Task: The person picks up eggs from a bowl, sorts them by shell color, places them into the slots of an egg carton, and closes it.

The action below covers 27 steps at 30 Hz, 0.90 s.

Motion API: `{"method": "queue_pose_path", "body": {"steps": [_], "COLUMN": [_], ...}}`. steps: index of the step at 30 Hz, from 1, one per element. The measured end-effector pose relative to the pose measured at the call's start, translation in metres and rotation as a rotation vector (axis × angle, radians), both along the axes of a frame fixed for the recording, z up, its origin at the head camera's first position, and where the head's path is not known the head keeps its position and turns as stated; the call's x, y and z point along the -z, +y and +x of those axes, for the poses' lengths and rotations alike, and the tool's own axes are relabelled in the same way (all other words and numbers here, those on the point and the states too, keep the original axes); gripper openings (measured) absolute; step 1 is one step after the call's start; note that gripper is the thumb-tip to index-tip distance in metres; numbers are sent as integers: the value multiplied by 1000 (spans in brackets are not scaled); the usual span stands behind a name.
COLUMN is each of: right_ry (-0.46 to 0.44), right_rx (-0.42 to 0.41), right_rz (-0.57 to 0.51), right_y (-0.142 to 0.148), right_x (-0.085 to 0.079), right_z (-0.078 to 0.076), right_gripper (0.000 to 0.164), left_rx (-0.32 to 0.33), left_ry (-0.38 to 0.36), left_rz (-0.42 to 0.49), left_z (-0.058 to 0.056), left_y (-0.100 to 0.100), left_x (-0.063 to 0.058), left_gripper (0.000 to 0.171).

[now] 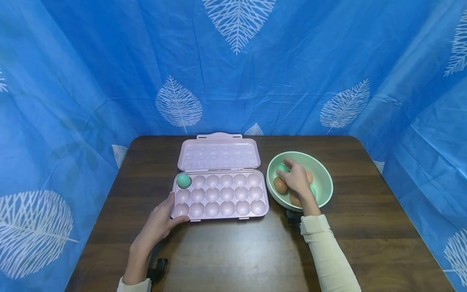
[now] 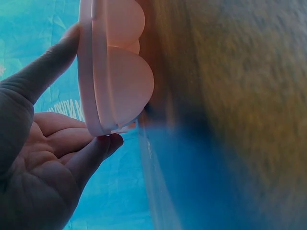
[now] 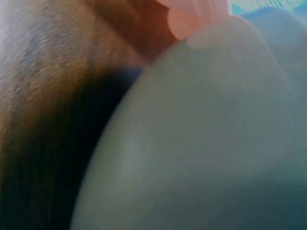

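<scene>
Hiding part of green egg (image 1: 282,168): right fingers (image 1: 291,164)

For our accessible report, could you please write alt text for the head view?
A person's right hand reaches into a green bowl of brown and green eggs, while the left hand holds the left end of an open pink egg tray, where one green egg fills the back-left cup. Both stand on a wooden table before a blue curtain.
</scene>
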State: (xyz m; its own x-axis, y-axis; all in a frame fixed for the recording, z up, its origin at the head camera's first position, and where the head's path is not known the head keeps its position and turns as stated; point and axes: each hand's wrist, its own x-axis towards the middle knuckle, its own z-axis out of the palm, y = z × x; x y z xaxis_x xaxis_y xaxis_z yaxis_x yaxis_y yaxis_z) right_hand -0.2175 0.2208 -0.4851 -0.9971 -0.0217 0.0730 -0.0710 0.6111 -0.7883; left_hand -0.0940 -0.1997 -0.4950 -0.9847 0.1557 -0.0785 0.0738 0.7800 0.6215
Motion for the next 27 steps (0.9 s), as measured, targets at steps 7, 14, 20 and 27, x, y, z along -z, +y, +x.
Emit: {"method": "queue_pose_path", "body": {"steps": [7,14,20,27], "right_ry": [-50,-56,-17,121], "right_rx": [-26,-52,-12,92], "right_rz": [135,268,282,185], "right_y": [-3,-7,-7,-8], "right_x": [5,8,7,8], "right_z": [0,0,1,4], "right_gripper": [55,53,52,47], "left_rx": [-2,-3,-4,-6], "left_ry": [16,12,4,11], "left_rz": [-9,2,-2,9], "left_z": [0,0,0,0], "left_y": [0,-1,-1,1], "left_x": [3,6,7,8], "left_gripper": [100,100,100,99]}}
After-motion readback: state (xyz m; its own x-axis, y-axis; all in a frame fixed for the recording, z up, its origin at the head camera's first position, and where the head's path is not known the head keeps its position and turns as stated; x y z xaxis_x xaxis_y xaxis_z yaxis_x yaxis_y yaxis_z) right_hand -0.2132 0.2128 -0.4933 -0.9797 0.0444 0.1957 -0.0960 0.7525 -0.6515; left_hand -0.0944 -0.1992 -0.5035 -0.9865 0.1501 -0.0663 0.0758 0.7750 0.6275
